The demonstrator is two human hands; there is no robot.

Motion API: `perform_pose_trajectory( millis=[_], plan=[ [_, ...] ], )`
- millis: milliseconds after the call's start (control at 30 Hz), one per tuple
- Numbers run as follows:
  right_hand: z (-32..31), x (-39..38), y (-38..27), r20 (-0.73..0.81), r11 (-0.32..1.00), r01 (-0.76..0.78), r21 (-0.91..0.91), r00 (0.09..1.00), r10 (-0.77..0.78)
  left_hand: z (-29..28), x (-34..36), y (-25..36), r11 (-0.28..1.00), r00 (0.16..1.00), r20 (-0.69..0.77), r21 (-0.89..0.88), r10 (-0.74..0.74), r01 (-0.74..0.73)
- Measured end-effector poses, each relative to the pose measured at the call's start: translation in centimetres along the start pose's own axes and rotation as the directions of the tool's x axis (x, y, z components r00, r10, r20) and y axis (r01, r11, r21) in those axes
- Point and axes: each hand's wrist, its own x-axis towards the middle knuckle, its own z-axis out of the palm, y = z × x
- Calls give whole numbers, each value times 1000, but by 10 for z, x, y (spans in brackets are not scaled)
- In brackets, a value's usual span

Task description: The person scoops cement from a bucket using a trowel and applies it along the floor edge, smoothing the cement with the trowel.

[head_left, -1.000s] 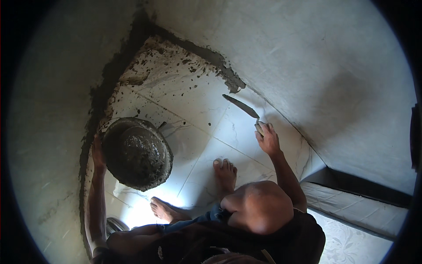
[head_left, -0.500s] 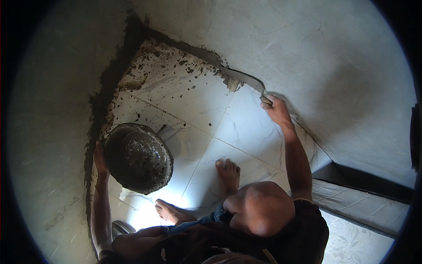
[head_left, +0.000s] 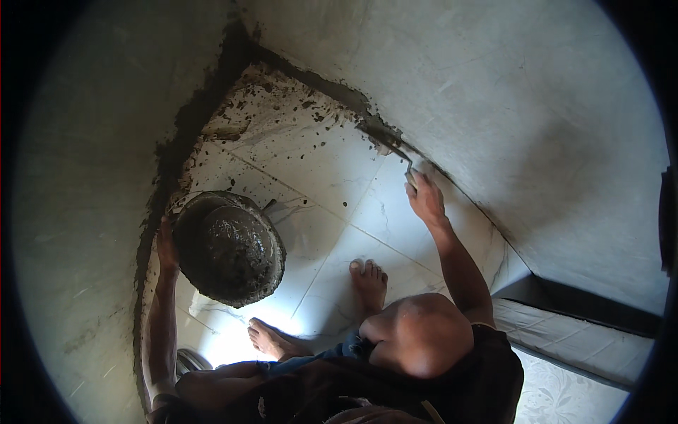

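Observation:
My right hand (head_left: 426, 201) is closed round the handle of a trowel (head_left: 393, 147). The blade lies at the foot of the right wall, where the floor tiles meet it, with wet mortar (head_left: 378, 130) along that joint. On the left, my left hand (head_left: 167, 247) grips the side of a round, mortar-caked bucket (head_left: 272, 272); some of its fingers are hidden between bucket and wall. The bucket tilts toward me, and grey wet mortar (head_left: 229, 237) shows inside.
A dark mortar strip (head_left: 185, 131) runs along the left wall's base up to the corner. Crumbs are scattered over the marbled floor tiles (head_left: 318, 169). My bare feet (head_left: 369, 283) are close to the bucket. At right lies a pale quilted mattress-like slab (head_left: 572, 332) beside a dark gap.
The trowel has turned, its handle swinging left and down from the wall, and my right hand moved with it. My left hand still holds the bucket; the view has shifted slightly.

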Motion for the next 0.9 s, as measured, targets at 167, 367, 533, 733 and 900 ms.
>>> perform_pose_trajectory(
  millis=[167,367,533,733,900],
  plan=[
    [-16,50,-30,46,998,-55,35,998,53,5,-16,18,988,993,3,95,118,-118],
    [-59,41,-44,91,944,-197,266,980,179,6,-11,13,996,1000,-18,-84,-24,23],
    [-50,10,-33,-159,986,67,152,986,-42,4,-8,11,989,990,123,-138,71,-54],
    [-1,12,-33,-20,998,-7,64,1000,8,-1,-2,1,985,994,92,-168,54,-37],
    [-19,60,-49,55,985,-127,115,991,121,-1,-5,1,994,994,57,-63,89,-85]
  ],
)
